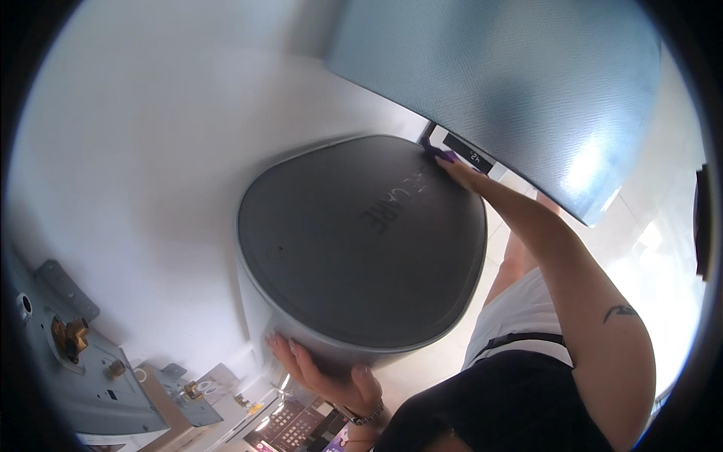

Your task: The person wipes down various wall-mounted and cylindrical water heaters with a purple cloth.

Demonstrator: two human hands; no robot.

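A wall-mounted appliance, likely a water heater, has a dark grey rounded end cover directly before me. Raised lettering crosses the cover, and a small dark mark shows at its left. My right hand is at the cover's far right edge, its fingers closed on a purple cloth. The cloth is partly hidden behind the hand. Below the near left edge, my left hand rests against the pale casing, fingers spread, with nothing held. It wears a metal bracelet at the wrist.
A large blue-grey textured panel overhangs the upper right, close to a lit display. Metal casings with brass fittings stand at lower left. The white wall backs the appliance. Pale floor tiles lie at right.
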